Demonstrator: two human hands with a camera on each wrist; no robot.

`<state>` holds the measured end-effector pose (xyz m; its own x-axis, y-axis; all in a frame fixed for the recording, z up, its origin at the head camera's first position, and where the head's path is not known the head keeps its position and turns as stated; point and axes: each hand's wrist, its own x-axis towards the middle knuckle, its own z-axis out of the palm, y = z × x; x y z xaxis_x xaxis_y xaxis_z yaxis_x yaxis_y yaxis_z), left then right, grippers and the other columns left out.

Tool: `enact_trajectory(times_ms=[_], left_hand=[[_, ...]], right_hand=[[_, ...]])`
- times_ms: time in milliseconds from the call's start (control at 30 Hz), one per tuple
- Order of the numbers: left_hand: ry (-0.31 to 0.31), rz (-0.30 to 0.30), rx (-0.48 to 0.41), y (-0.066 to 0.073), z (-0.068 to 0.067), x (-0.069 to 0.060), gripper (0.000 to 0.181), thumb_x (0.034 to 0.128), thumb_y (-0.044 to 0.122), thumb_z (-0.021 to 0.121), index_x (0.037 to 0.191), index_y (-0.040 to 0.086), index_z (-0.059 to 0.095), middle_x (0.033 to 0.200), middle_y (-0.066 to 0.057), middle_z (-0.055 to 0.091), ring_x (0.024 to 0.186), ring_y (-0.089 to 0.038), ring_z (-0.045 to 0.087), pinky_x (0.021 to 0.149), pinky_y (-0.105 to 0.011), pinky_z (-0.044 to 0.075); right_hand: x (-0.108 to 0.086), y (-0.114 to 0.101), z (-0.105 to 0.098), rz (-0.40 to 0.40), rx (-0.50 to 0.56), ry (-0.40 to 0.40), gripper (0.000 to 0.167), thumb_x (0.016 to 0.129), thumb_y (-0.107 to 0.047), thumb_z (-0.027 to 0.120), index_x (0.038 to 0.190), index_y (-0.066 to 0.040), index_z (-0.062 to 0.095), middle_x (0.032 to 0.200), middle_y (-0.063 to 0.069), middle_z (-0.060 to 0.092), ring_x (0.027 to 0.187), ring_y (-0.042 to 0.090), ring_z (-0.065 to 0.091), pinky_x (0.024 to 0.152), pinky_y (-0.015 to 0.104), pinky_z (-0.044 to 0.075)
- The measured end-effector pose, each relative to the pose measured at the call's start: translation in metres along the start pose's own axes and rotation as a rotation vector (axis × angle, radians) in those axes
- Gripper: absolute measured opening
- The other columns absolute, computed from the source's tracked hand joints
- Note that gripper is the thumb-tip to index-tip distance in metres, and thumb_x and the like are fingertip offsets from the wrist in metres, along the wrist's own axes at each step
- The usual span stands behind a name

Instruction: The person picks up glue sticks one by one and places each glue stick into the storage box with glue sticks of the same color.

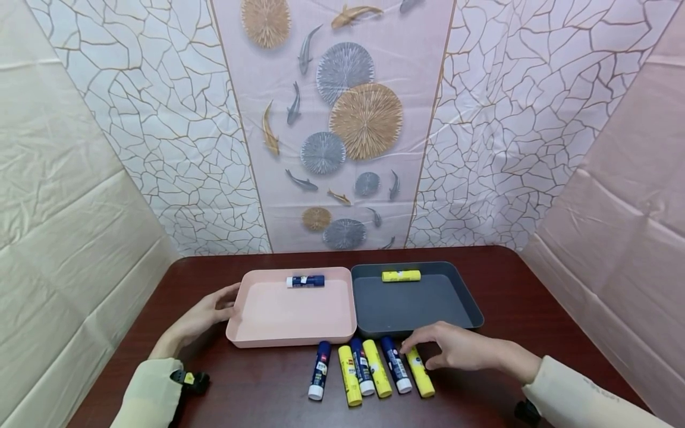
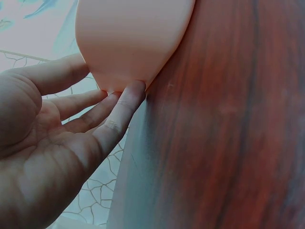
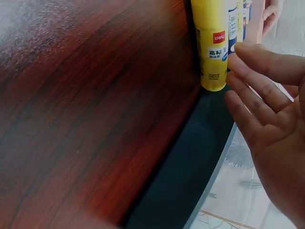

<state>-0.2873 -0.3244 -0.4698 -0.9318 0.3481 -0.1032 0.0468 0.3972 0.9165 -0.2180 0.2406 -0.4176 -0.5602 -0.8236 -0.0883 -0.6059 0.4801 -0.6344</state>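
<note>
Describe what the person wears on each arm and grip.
The left grip and right grip are ungloved. The left sleeve is pale and reaches the wrist, with a black device with yellow detail there. The right sleeve is also pale, with a dark device partly hidden below.

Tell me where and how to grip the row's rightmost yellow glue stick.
I'd pinch the yellow glue stick mid-barrel, coming from above and the right: it's a slim cylinder lying lengthwise toward the gray tray, with a blue glue stick close on its left.
</note>
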Motion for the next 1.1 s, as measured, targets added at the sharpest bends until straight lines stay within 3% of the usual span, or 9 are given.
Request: enact_trajectory(times_ms=[267, 567, 833, 1100], left_hand=[[0.004, -0.005, 0.004, 0.001, 0.001, 0.0, 0.074, 0.1029, 0.017, 0.065, 0.164, 0.002, 0.026, 0.164, -0.026, 0.03, 0.14, -0.045, 0.047, 0.113, -0.059, 0.039], [0.006, -0.003, 0.006, 0.001, 0.001, 0.001, 0.075, 0.1024, 0.017, 0.066, 0.164, 0.003, 0.026, 0.165, -0.026, 0.03, 0.139, -0.045, 0.048, 0.113, -0.06, 0.037], [0.003, 0.002, 0.004, 0.001, 0.001, -0.001, 0.075, 0.1023, 0.018, 0.067, 0.164, 0.003, 0.026, 0.165, -0.026, 0.03, 0.14, -0.045, 0.047, 0.113, -0.06, 0.038], [0.009, -0.013, 0.02, 0.001, 0.001, -0.001, 0.075, 0.1026, 0.019, 0.066, 0.164, 0.004, 0.026, 0.165, -0.025, 0.03, 0.14, -0.044, 0.048, 0.114, -0.059, 0.037]], right_hand=[[-0.005, 0.0, 0.003, -0.012, -0.168, -0.005, 0.044, 0.091, -0.001, 0.077, 0.129, -0.022, 0.072, 0.126, -0.014, 0.067, 0.118, 0.007, 0.062, 0.096, 0.038, 0.054], [-0.011, -0.001, 0.008, 0.057, -0.209, 0.011, 0.043, 0.091, -0.001, 0.077, 0.124, -0.027, 0.074, 0.123, -0.017, 0.065, 0.117, 0.005, 0.06, 0.097, 0.039, 0.054], [-0.011, 0.0, 0.017, -0.035, -0.215, 0.028, 0.04, 0.09, -0.004, 0.079, 0.122, -0.027, 0.074, 0.121, -0.015, 0.066, 0.113, 0.005, 0.061, 0.093, 0.035, 0.055], [-0.011, 0.005, 0.016, -0.044, -0.189, 0.021, 0.041, 0.088, -0.004, 0.081, 0.12, -0.03, 0.075, 0.112, -0.019, 0.065, 0.104, 0.001, 0.058, 0.088, 0.034, 0.053]])
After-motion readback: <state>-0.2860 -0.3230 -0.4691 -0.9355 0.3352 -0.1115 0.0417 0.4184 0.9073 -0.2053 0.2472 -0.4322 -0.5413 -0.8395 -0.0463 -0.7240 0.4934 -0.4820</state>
